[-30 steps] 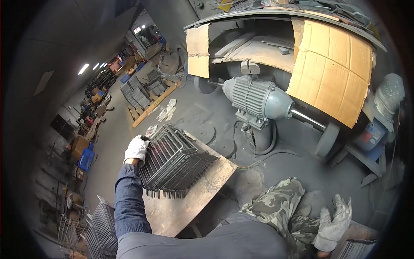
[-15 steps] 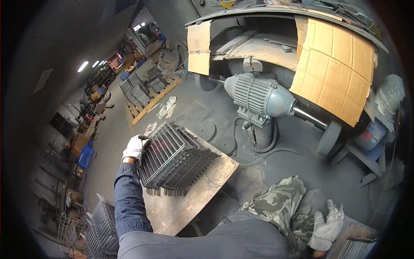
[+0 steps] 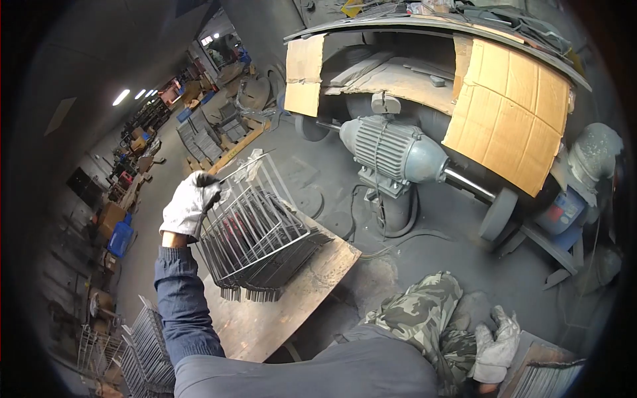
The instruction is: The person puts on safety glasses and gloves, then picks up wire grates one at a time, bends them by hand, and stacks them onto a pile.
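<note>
left hand (image 3: pixel 191 204) pinching a wire rack (image 3: pixel 265 255), grasped end hidden in the glove, rack tilted over nested racks (image 3: pixel 265 280) by the table's (image 3: pixel 317 281) far-left edge, contact unclear, near edge behind the torso (image 3: pixel 312 373), right hand (image 3: pixel 496 346) loosely spread

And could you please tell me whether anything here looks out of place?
The crumpled whitish scrap on the grey floor near the light wooden pallet looks carelessly dropped; its material is unclear.
</note>
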The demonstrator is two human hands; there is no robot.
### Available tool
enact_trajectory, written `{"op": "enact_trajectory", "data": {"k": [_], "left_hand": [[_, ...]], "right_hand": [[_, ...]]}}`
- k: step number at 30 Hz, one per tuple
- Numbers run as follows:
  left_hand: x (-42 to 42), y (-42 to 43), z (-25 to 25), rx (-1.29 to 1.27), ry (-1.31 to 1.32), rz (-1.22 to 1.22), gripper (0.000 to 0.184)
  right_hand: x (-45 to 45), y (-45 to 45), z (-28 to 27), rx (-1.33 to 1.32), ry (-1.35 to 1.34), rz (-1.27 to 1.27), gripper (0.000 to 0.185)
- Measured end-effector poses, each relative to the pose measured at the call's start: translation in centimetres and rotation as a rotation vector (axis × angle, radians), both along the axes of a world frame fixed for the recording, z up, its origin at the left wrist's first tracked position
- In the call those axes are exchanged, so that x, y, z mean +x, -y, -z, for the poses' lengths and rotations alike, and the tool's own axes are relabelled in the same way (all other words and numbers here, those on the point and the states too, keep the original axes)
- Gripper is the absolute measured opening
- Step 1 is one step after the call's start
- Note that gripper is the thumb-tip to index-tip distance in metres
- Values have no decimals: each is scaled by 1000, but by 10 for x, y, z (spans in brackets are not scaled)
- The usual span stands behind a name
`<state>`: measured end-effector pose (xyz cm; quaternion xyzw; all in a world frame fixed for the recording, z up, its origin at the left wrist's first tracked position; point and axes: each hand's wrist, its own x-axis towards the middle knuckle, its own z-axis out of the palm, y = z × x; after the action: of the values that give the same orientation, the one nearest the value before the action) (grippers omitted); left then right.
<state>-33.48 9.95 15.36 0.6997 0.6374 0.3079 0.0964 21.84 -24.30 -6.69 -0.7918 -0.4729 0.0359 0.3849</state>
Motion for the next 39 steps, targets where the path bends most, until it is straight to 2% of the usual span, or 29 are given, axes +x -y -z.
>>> {"op": "enact_trajectory", "data": {"k": [2, 4, 6, 7, 9, 10, 11, 12, 13, 15, 16, 18, 19, 20, 21, 22, 23, 24, 26, 28, 30, 31, 33, 36, 38, 39], "left_hand": [[54, 14, -18, 94, -30, 144, 25], [110, 22, -28, 287, -236, 357, 26], [171, 33, -34, 175, -205, 511, 25], [198, 31, -21, 164, -84, 604, 25], [251, 27, 13, 135, 161, 792, 23], [278, 33, 20, 203, 156, 862, 23], [304, 39, 28, 271, 150, 931, 23], [330, 54, 30, 424, 19, 966, 22], [354, 69, 31, 577, -114, 992, 22], [381, 89, 34, 888, -384, 1014, 21], [388, 90, 36, 872, -241, 1111, 27], [404, 83, 55, 577, -184, 1253, 32], [407, 83, 64, 464, -174, 1267, 49], [409, 85, 69, 514, -130, 1185, 57], [409, 88, 70, 562, -87, 1101, 65], [407, 89, 70, 611, -44, 1014, 73], [401, 78, 108, 533, 70, 937, 91], [400, 86, 124, 441, 130, 778, 88], [410, 65, 195, -9, 590, 869, 74], [425, 52, 235, -948, 979, 801, 61], [432, 58, 243, -1070, 975, 704, 50], [440, 56, 260, -1173, 963, 678, 36], [450, 54, 282, -924, 721, 811, 25], [462, 48, 313, -927, 558, 813, 17], [480, 53, 323, -1205, 766, 615, 17], [487, 54, 326, -1197, 737, 631, 17]], "right_hand": [[-2, -9, 0, 97, -251, -68, 50], [-2, -23, -5, 187, -521, -155, 51], [-10, -49, -25, 388, -1206, -256, 51], [-21, -59, -42, 412, -1046, -316, 49], [-29, -84, -41, 569, -1212, -279, 52], [-31, -92, -38, 653, -1257, -272, 53], [-34, -95, -48, 577, -1191, -234, 55], [-37, -98, -58, 498, -1129, -193, 57], [-35, -99, -57, 548, -1264, -240, 45], [3, -92, 1, 502, -978, -277, 39], [13, -87, 10, 450, -840, -237, 35], [32, -78, 27, 342, -564, -139, 28], [30, -74, 19, 457, -841, -117, 27], [29, -70, 16, 579, -1116, -92, 26], [32, -71, 22, 638, -1119, 8, 23], [39, -70, 34, 705, -1245, 61, 22], [49, -66, 50, 774, -1371, 112, 21], [57, -63, 61, 842, -1498, 163, 20], [72, -61, 73, 735, -1411, 193, 15], [80, -64, 89, 653, -1339, 191, 12], [90, -74, 115, 611, -1273, 159, 10], [92, -79, 134, 704, -1314, 163, 12], [98, -81, 139, 587, -1316, 228, 21], [117, -79, 136, 350, -1228, 229, 32], [131, -75, 125, 262, -1231, 215, 39], [135, -72, 118, 258, -1283, 217, 42]]}}
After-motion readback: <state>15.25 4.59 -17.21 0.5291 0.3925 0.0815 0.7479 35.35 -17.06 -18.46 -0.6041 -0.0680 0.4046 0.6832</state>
